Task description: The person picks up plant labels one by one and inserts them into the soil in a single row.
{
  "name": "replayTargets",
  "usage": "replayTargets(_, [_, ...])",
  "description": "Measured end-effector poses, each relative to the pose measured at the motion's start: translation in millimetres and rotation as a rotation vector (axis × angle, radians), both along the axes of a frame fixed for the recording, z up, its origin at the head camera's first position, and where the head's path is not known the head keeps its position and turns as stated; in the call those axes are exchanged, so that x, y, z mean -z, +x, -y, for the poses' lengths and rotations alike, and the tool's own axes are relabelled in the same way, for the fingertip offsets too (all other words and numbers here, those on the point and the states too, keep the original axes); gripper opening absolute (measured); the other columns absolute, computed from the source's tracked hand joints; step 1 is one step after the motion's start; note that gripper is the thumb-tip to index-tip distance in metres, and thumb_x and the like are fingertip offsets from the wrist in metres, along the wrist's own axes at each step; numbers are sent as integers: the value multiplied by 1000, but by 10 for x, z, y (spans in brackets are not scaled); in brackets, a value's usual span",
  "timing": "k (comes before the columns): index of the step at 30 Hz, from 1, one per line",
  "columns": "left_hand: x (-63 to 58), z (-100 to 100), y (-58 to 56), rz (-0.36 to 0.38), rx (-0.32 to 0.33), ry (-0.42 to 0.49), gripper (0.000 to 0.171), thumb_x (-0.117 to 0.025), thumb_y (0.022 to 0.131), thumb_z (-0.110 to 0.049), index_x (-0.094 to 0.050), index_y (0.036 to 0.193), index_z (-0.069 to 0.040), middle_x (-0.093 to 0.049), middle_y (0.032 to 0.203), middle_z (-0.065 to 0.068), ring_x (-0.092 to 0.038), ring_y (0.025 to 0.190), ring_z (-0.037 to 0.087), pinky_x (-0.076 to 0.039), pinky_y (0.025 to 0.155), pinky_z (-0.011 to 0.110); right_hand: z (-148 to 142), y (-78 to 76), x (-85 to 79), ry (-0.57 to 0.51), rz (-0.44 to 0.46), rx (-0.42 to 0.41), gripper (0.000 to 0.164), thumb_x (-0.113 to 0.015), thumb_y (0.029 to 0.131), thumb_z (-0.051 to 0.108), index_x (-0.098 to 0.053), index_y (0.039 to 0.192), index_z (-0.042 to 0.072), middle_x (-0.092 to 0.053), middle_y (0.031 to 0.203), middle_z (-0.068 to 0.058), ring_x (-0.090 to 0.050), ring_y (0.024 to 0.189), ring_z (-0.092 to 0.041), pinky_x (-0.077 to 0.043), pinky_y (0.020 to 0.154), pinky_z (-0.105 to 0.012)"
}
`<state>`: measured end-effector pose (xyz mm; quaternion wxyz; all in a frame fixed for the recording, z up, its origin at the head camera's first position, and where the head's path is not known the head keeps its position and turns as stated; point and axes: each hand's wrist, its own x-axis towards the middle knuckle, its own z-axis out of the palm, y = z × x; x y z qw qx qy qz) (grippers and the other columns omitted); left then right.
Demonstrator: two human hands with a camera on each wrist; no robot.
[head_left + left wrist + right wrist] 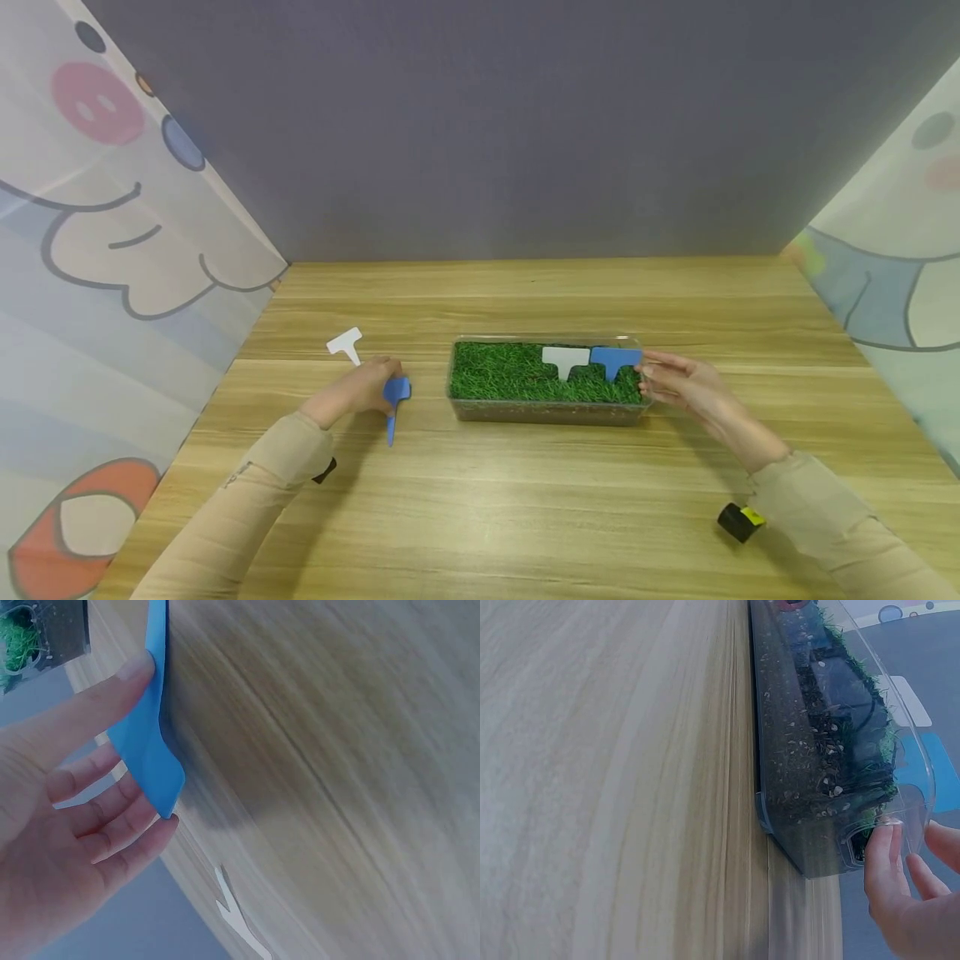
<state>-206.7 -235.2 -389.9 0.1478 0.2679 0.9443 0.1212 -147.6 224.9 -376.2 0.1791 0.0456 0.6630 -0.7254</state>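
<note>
My left hand (366, 386) holds a blue T-shaped plant label (150, 750) between thumb and fingers, its pointed stem toward the table's front in the head view. Just beyond that hand, a white T-shaped plant label (345, 342) lies on the wood. To the right is a clear plastic planter box (547, 412) filled with dark soil and green grass (495, 371). A white plant label (566, 357) and a blue plant label (617, 357) stand side by side in its right half. My right hand (693, 387) grips the box's right end, fingers and thumb at the rim.
The wooden table (480, 500) ends at a grey wall (495, 133) behind. Printed cartoon curtains (112, 250) flank both sides. A small black item with a yellow patch (738, 522) shows beside the right sleeve, and another black piece (325, 471) beside the left one.
</note>
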Motion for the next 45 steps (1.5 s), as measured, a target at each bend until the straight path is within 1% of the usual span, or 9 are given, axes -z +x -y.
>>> replayTargets(7, [-36, 26, -12, -11, -8, 65, 41, -79, 59, -9, -55, 92, -2, -57, 90, 10, -54, 85, 26, -49, 74, 36, 4, -6, 14, 18, 2, 4, 66, -58, 86, 14, -20, 135, -6, -62, 99, 11, -61, 86, -11, -47, 82, -24])
replayTargets(13, [-111, 46, -30, 22, -10, 114, 32, -73, 66, -1, -57, 93, 1, -57, 88, 11, -55, 82, 26, -49, 71, 36, -1, 0, 4, -26, 5, 6, 66, -58, 86, 13, -19, 135, -7, -62, 98, 10, -61, 86, -12, -47, 82, -24])
replayTargets(22, [-189, 64, -46, 6, 17, 168, 17, -64, 74, 3, -60, 91, 3, -60, 82, 8, -56, 77, 22, -49, 68, 32, -5, -13, 9, -27, 7, 4, 65, -58, 85, 13, -21, 136, -5, -62, 97, 11, -61, 87, -12, -46, 83, -25])
replayTargets(26, [-231, 71, -54, 52, 2, 205, 12, -60, 78, 3, -61, 90, 3, -59, 79, 7, -53, 74, 19, -47, 64, 29, -8, -14, 13, -21, -1, 0, 63, -58, 86, 14, -23, 135, -4, -62, 97, 11, -61, 87, -11, -46, 83, -25])
replayTargets(31, [-269, 76, -49, 110, 5, 259, 9, -58, 81, 1, -61, 89, 1, -57, 77, 5, -50, 71, 15, -45, 62, 26, -10, -9, 6, -10, -5, -5, 68, -57, 86, 13, -16, 136, -8, -61, 98, 11, -60, 87, -11, -47, 83, -24])
replayTargets(35, [-301, 87, -50, 102, 32, 284, 8, -60, 80, 0, -61, 88, 0, -58, 77, 3, -51, 70, 14, -45, 62, 26, -11, -5, 3, -18, 2, 2, 68, -57, 86, 12, -15, 136, -8, -62, 98, 10, -61, 86, -12, -47, 82, -25])
replayTargets(38, [-326, 98, -51, 104, 35, 297, 8, -60, 81, -2, -62, 88, -1, -59, 79, 2, -52, 72, 14, -45, 64, 27, -7, -5, 4, -25, 1, 3, 68, -57, 86, 12, -16, 135, -9, -62, 98, 10, -61, 86, -12, -47, 82, -25])
replayTargets(41, [-355, 103, -49, 122, 27, 324, 10, -60, 81, -3, -62, 90, -1, -60, 81, 3, -52, 74, 14, -46, 66, 27, -4, -4, 3, -24, -7, -2, 67, -57, 86, 12, -16, 135, -9, -62, 98, 10, -61, 86, -11, -47, 82, -25])
replayTargets(45, [-409, 101, -36, 127, 13, 344, 11, -59, 81, -2, -62, 92, 0, -59, 80, 3, -52, 71, 13, -45, 63, 26, -2, -5, 4, -15, -12, -5, 67, -56, 87, 13, -16, 135, -10, -62, 98, 10, -60, 86, -11, -47, 82, -25])
